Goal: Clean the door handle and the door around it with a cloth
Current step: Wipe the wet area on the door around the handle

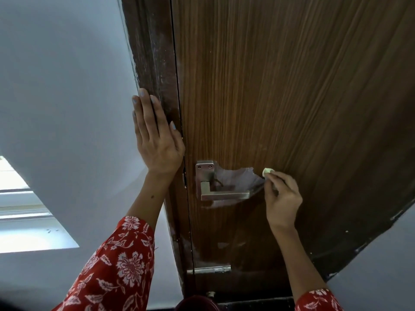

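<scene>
Door (292, 97): brown wood-grain panel, upright. Mounted on it: metal door handle (224, 195) on a plate; metal bolt (211, 270) lower down.

A grey-white wall (62, 90) is seen left of a dark, scuffed door frame (155, 70). A bright window (20, 212) is set low in that wall. A metal bolt plate (208, 270) is fixed lower down.

A small pale wad of cloth (268, 170), pinched at the right hand's (283, 199) fingertips, touches the brown wood-grain door (292, 86) (shut), just right of the square steel handle (221, 195) and a scuffed pale patch.
</scene>
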A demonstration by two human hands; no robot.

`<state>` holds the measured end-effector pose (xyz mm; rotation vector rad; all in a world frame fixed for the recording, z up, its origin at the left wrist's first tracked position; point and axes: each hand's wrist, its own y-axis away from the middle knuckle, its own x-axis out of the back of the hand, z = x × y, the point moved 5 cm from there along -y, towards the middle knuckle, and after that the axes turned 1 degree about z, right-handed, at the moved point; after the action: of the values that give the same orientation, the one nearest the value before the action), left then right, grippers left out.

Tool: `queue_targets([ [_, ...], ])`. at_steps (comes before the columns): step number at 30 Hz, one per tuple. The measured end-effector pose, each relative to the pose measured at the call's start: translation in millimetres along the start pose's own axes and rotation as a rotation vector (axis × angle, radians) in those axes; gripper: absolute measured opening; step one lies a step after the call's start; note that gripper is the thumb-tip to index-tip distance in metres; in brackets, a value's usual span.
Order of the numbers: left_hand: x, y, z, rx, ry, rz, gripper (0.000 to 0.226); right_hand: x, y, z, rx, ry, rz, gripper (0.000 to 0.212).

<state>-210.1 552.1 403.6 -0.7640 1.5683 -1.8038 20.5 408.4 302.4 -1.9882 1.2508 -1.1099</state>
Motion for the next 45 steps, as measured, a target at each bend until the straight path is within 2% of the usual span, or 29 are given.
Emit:
queue_targets([
  [2, 0, 0, 1, 0.0, -0.003, 0.002, 0.049, -2, -2, -5, -0.028, -0.022, 0.026, 0.022],
  [6, 0, -1, 1, -0.003, -0.004, 0.004, 0.049, -9, -1, -26, 0.144, -0.009, -0.053, 0.023],
  [10, 0, -1, 1, 0.002, -0.008, 0.007, 0.048, -3, -9, -28, 0.008, -0.053, 0.017, 0.021],
  [14, 0, -1, 1, 0.009, -0.002, 0.009, 0.048, -11, -11, -45, 0.216, -0.015, -0.181, 0.025],
  [16, 0, -1, 1, 0.008, -0.008, 0.004, 0.048, -8, -15, -41, 0.155, -0.013, -0.2, 0.022],
  [19, 0, 0, 1, 0.004, -0.007, 0.001, 0.048, -3, -18, -44, -0.014, -0.054, -0.092, 0.019],
  [21, 0, -1, 1, 0.004, -0.003, -0.003, 0.048, -11, -18, -59, 0.015, -0.066, -0.13, 0.019],
  [24, 0, 0, 1, 0.006, -0.004, -0.004, 0.049, -20, -15, -68, 0.049, -0.025, -0.271, 0.017],
  [27, -1, 0, 0, 0.013, -0.014, -0.001, 0.049, -16, -19, -74, -0.003, -0.019, -0.205, 0.018],
  [29, 0, 0, 1, 0.012, -0.014, -0.005, 0.05, -19, -19, -90, 0.109, -0.023, -0.213, 0.02],
  [32, 0, 0, 1, 0.01, -0.017, -0.021, 0.052, -31, -12, -103, 0.264, 0.043, -0.383, 0.018],
  [34, 1, -1, 1, 0.016, -0.03, -0.021, 0.054, -36, -10, -95, 0.201, 0.096, -0.479, 0.015],
  [35, 1, -1, 1, 0.018, -0.036, -0.022, 0.055, -34, -10, -91, 0.159, 0.105, -0.47, 0.015],
  [37, 1, -1, 2, 0.015, -0.039, -0.03, 0.055, -28, -9, -90, 0.12, 0.07, -0.384, 0.017],
  [39, 1, -1, 2, 0.016, -0.037, -0.034, 0.055, -26, -9, -99, 0.174, 0.036, -0.316, 0.021],
  [43, 1, -1, 2, 0.012, -0.022, -0.038, 0.054, -41, -4, -100, 0.187, 0.095, -0.471, 0.017],
  [45, 1, -1, 2, 0.01, -0.021, -0.043, 0.054, -38, -4, -92, 0.133, 0.121, -0.472, 0.016],
])
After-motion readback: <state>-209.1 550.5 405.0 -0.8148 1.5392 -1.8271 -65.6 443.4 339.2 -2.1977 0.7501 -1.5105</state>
